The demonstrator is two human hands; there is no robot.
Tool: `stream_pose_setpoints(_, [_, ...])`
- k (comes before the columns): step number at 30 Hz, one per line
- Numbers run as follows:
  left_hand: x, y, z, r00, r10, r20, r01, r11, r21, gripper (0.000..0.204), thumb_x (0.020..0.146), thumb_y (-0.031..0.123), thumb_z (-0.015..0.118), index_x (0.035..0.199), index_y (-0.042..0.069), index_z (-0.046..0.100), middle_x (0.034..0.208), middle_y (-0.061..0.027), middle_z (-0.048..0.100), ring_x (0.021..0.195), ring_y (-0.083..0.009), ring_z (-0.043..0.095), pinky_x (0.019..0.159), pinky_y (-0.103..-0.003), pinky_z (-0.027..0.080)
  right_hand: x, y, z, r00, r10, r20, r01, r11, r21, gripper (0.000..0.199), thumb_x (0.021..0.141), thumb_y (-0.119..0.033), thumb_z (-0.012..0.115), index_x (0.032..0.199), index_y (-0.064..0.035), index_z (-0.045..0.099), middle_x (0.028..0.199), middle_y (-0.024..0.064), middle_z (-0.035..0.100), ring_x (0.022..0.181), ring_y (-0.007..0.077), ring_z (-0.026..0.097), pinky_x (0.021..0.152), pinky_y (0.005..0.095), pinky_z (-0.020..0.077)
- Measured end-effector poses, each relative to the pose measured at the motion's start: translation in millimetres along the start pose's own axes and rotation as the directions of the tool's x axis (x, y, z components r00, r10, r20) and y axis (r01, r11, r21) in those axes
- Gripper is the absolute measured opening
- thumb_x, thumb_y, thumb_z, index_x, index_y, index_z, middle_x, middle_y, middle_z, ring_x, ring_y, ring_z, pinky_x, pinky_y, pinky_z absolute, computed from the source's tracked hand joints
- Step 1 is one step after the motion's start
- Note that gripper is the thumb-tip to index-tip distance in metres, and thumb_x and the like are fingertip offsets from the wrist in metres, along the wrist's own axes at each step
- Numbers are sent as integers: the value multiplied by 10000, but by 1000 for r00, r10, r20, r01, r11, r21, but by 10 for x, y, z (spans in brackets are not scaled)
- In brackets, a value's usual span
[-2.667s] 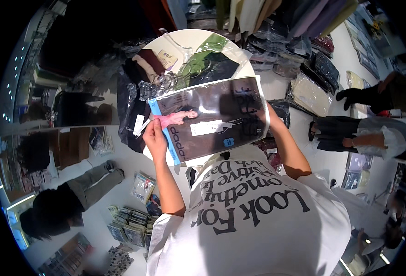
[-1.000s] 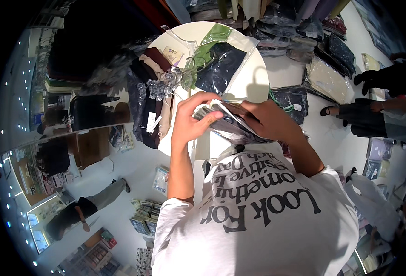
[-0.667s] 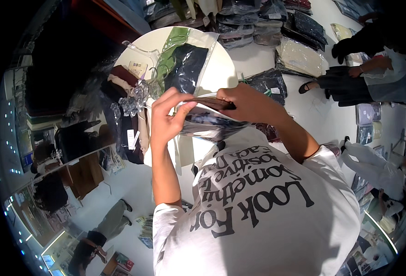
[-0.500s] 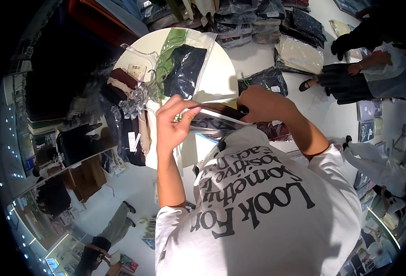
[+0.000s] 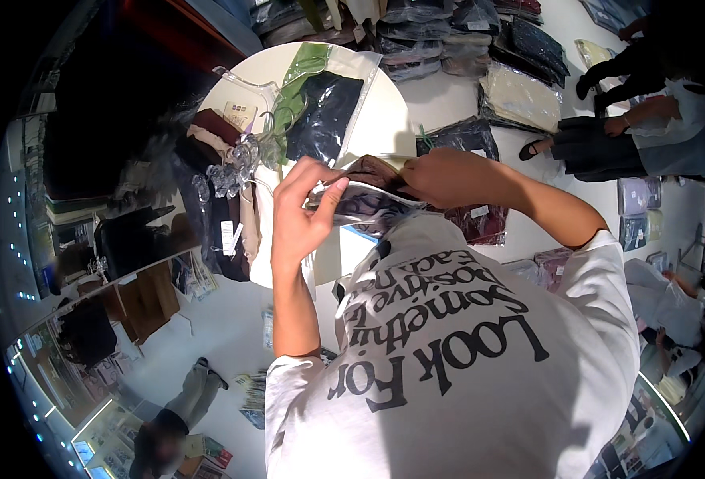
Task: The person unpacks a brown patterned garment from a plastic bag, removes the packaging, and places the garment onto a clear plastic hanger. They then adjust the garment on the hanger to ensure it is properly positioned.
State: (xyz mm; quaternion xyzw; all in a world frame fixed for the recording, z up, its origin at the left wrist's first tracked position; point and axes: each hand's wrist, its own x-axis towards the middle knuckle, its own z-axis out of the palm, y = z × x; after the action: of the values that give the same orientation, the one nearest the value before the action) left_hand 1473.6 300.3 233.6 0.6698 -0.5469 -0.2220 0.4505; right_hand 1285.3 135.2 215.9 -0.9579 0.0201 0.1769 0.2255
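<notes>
Stretched between my hands, close to my chest, is a clear plastic bag (image 5: 362, 209) with a pale strip along its mouth. The mouth gapes, and brown fabric (image 5: 374, 171) shows at it. My left hand (image 5: 303, 209) pinches the bag's left end between thumb and fingers. At the other end my right hand (image 5: 442, 177) is closed on the bag's edge, its fingertips partly hidden. Beyond them, a dark garment in clear plastic (image 5: 324, 117) lies on a white round table (image 5: 388, 104), over something green (image 5: 290, 100).
Clear hangers (image 5: 245, 156) and dark clothes (image 5: 221, 219) with white tags crowd the table's left side. Bagged garments (image 5: 520, 94) are stacked on the floor beyond and to the right. A person in a dark skirt (image 5: 596, 148) stands at the right; another person (image 5: 181, 411) is at lower left.
The bag's mouth has spread wider, and more of the brown fabric shows. My right hand has shifted slightly left, while my left hand keeps its pinch.
</notes>
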Motion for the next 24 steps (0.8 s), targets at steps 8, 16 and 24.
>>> stream_pose_setpoints(8, [-164,-126,-124,984,-71,-161,67,997,-33,86,836,49,693,855,-17,642,784,-94,674,642,-160,581,607,-262,441,123,-80,-109,932,37,-362,14,990,138,218,949,-206,557,980,10,567,925,159,611,730,374,636,637,448,502])
stream_pose_setpoints(16, [-80,-30,-51,953,-98,-288,110,994,24,70,851,59,689,872,-3,665,693,-74,653,564,-93,538,527,-218,404,-42,-147,-317,957,162,-242,-33,886,462,301,876,-250,654,855,45,602,704,205,601,662,395,586,614,436,455])
stream_pose_setpoints(24, [-30,87,207,964,-55,-260,76,995,68,91,858,65,687,841,-16,649,671,-59,631,557,-97,514,511,-232,405,-100,33,-247,977,152,150,-167,982,91,187,750,-105,634,827,65,644,771,232,635,713,379,639,651,426,503])
